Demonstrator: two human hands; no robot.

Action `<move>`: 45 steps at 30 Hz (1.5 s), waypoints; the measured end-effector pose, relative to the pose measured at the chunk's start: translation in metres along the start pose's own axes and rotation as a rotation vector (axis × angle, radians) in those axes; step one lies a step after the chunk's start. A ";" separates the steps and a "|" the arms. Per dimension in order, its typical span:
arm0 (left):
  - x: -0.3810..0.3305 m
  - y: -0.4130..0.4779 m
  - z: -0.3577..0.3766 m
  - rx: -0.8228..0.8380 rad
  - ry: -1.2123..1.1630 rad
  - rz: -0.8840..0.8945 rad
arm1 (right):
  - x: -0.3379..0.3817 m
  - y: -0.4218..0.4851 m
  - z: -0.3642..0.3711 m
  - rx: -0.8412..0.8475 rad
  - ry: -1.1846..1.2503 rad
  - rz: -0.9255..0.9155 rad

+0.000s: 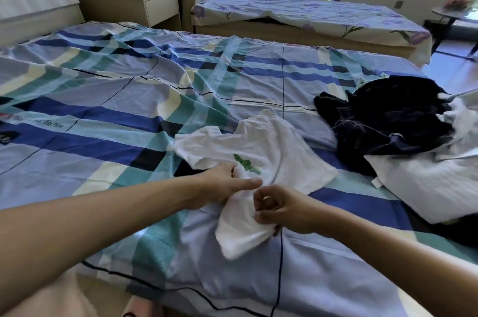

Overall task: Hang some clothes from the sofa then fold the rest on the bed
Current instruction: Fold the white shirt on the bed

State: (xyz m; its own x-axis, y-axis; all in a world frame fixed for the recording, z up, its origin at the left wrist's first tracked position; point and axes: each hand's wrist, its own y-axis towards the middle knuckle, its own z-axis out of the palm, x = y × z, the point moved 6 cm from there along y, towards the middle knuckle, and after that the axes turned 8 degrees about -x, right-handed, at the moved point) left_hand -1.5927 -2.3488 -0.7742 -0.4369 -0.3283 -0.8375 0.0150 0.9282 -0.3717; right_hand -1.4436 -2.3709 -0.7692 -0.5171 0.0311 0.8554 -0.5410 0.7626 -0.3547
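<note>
Plaid-sheeted bed [129,99] fills my view, white T-shirt [282,146] crumpled near its middle. My 2 hands hold its bunched near end — left hand [225,184] curling fingers into the cloth, right hand [282,209] pinching just beside it. The shirt's length runs away from both, so I judge spreading comes next.

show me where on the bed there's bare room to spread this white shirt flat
The widest bare stretch of the bed lies left of the white shirt, running up to the far edge. A narrower strip lies between the shirt and the near edge. The right side is crowded: the dark clothes and a white garment are piled there.
</note>
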 end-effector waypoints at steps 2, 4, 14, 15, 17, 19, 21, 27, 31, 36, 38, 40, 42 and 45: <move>-0.018 0.000 -0.001 -0.128 0.022 0.126 | 0.017 -0.004 0.011 0.111 0.056 -0.007; -0.036 -0.001 -0.011 -0.218 0.105 0.224 | 0.033 -0.008 0.007 0.188 -0.068 -0.025; -0.157 -0.069 -0.064 0.018 0.578 0.791 | 0.122 -0.022 -0.116 -0.605 -0.412 -0.636; -0.166 -0.074 -0.063 0.047 0.557 0.850 | 0.127 -0.021 -0.111 -0.504 -0.381 -0.670; -0.183 -0.082 -0.063 0.079 0.543 0.921 | 0.130 -0.018 -0.106 -0.351 -0.257 -0.671; -0.194 -0.084 -0.069 0.064 0.559 0.941 | 0.132 -0.018 -0.106 -0.272 -0.098 -0.625; -0.202 -0.089 -0.079 0.032 0.577 0.959 | 0.135 -0.024 -0.104 -0.202 0.005 -0.603; -0.225 -0.111 -0.102 0.003 0.528 1.004 | 0.148 -0.041 -0.089 -0.004 0.217 -0.583; -0.233 -0.124 -0.106 -0.015 0.548 1.040 | 0.154 -0.047 -0.091 0.039 0.316 -0.547; -0.230 -0.126 -0.119 -0.113 0.646 1.049 | 0.149 -0.060 -0.122 -0.174 -0.117 -0.467; -0.224 -0.122 -0.121 -0.149 0.667 1.034 | 0.148 -0.065 -0.133 -0.244 -0.248 -0.472; -0.217 -0.116 -0.123 -0.202 0.678 1.025 | 0.148 -0.069 -0.142 -0.316 -0.254 -0.482; -0.212 -0.110 -0.126 -0.260 0.672 1.025 | 0.148 -0.071 -0.148 -0.345 -0.215 -0.490; -0.206 -0.105 -0.130 -0.317 0.629 1.014 | 0.140 -0.069 -0.154 -0.362 -0.240 -0.416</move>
State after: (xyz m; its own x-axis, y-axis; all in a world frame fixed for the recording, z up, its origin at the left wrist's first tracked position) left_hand -1.6207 -2.3560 -0.5103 -0.7126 0.6244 -0.3199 0.4189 0.7444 0.5200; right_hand -1.3766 -2.3196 -0.5672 -0.4683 -0.4321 0.7707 -0.4920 0.8521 0.1787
